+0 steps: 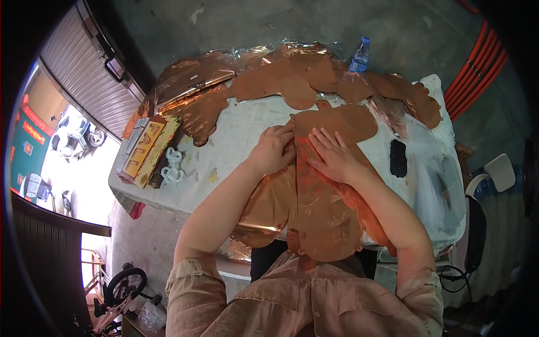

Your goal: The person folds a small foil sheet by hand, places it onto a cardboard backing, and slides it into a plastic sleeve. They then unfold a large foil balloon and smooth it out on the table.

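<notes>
A flat, uninflated copper-coloured foil balloon [328,224] lies in front of me, its near end hanging over the table's edge toward my shirt. My right hand [332,155] rests palm down on it with the fingers spread. At its left edge, the bent fingers of my left hand [273,149] are closed on the foil; their tips are partly hidden. Under my left forearm is a shinier folded foil piece [264,205]. More flat copper foil balloons [269,81] are spread along the far side of the table.
On the white-covered table [241,121] are a printed cardboard pack stack [145,151], white ribbon coils [174,165], a black phone [398,158] and clear plastic bags [435,185]. A water bottle [360,55] stands at the back. A chair [477,224] is at the right.
</notes>
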Demonstrator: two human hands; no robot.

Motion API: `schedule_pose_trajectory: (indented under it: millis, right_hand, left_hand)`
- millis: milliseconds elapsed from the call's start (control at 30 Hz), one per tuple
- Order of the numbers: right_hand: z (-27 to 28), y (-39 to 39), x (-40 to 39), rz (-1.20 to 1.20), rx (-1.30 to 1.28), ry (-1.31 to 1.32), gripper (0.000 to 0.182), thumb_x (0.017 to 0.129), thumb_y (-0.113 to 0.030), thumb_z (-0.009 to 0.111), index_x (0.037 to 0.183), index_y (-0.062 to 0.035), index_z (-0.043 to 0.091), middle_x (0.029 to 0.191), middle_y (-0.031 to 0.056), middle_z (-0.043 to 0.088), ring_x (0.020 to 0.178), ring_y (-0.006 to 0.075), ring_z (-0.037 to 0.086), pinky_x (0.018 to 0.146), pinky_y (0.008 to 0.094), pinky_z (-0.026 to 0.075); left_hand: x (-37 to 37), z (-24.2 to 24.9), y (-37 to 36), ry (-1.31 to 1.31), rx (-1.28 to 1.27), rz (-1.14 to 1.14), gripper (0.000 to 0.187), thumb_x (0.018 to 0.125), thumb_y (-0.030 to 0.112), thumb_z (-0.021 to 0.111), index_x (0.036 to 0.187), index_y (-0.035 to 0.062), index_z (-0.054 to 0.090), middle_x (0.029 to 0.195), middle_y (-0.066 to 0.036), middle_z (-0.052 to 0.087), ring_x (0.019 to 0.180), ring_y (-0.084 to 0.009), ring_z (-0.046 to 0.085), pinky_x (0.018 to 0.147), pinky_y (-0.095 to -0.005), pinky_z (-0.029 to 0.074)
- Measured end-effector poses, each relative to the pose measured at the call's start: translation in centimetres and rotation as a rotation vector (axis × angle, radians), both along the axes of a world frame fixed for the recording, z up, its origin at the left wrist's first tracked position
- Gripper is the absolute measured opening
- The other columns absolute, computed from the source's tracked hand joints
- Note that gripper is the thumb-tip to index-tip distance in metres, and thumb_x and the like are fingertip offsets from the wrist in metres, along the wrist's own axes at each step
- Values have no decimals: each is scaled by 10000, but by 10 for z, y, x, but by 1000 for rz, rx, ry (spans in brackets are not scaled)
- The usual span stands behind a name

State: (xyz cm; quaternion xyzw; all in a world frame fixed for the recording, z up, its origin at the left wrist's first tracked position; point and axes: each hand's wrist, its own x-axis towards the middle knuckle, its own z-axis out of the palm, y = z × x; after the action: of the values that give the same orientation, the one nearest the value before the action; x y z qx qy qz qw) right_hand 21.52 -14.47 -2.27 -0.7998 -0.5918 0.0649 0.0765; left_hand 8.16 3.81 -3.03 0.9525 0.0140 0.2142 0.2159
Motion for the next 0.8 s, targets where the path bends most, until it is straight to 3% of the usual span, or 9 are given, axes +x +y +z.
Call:
schedule_pose_trajectory:
  millis: [300,400,467,567,633,700,767,800]
  right_hand:
    - [-7,-1,-3,-4,30,-67,700,948,-483,422,1473,-55,245,1548,139,192,1442,272,146,1159,481,92]
    - [-5,0,-3,-11,11,-77,708,940,-486,431,1472,-56,246,1549,135,189,1441,273,153,1158,484,98]
    - [-4,0,-3,-7,3,-70,713,937,-490,430,1471,-57,245,1549,134,188,1440,275,156,1158,485,100]
    - [-6,0,-1,-3,7,-74,720,934,-502,423,1473,-62,241,1551,130,183,1439,276,157,1157,484,101]
    - [-10,0,0,1,18,-80,722,934,-510,417,1475,-65,238,1552,127,181,1440,275,155,1158,482,98]
    - [-11,1,1,-14,24,-77,723,937,-527,395,1476,-71,237,1553,124,183,1441,273,147,1158,480,93]
    - [-11,1,0,-13,26,-70,721,941,-530,385,1478,-73,235,1553,120,183,1442,272,143,1159,479,91]
    - [-11,1,0,-15,28,-71,718,944,-533,375,1479,-75,233,1554,117,183,1443,270,139,1160,477,89]
  left_hand:
    - [6,-5,9,-43,7,-40,386,760,122,624,1128,8,607,1190,-176,586,1100,-359,532,951,-417,435]
    - [0,17,7,13,7,-103,334,768,149,633,1076,20,619,1100,-187,618,1023,-373,572,884,-418,474]
    - [-9,43,3,380,53,-19,270,784,176,625,1007,24,619,1004,-184,639,945,-371,603,823,-423,492]
    - [-45,86,-24,544,190,66,169,796,179,602,886,40,633,914,-152,646,916,-332,624,788,-421,505]
    - [-75,110,-55,751,-61,124,118,796,109,590,856,16,630,880,-165,654,852,-319,642,755,-385,508]
    - [-113,76,-67,447,-255,-218,206,852,140,579,999,2,623,854,-162,641,777,-282,643,686,-371,513]
    - [-141,71,-100,497,-506,-162,199,909,117,560,1029,-27,624,824,-101,649,707,-175,634,648,-302,507]
    - [-151,63,-112,501,-507,-163,199,909,117,560,1029,-27,624,824,-101,649,707,-175,634,648,-302,507]
